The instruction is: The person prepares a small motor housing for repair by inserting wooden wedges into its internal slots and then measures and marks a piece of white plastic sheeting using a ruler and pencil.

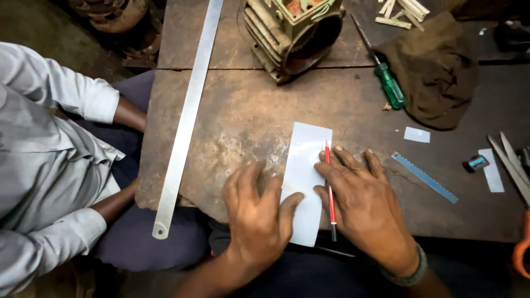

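Note:
A white rectangular sheet [307, 160] lies on the dark worn table [248, 116] near its front edge. My left hand [256, 212] presses flat on the sheet's lower left part, fingers spread. My right hand [361, 201] rests flat on the sheet's right edge, with a red pencil [329, 182] lying under its fingers, tip pointing away from me.
A long steel ruler [185, 121] lies diagonally at the left. A motor housing [292, 33] stands at the back. A green-handled screwdriver [386, 77], a brown cloth [436, 72], a short blue ruler [424, 177], paper scraps, a sharpener [476, 163] and scissors [516, 176] lie to the right. Another person in a grey shirt [44, 165] sits at the left.

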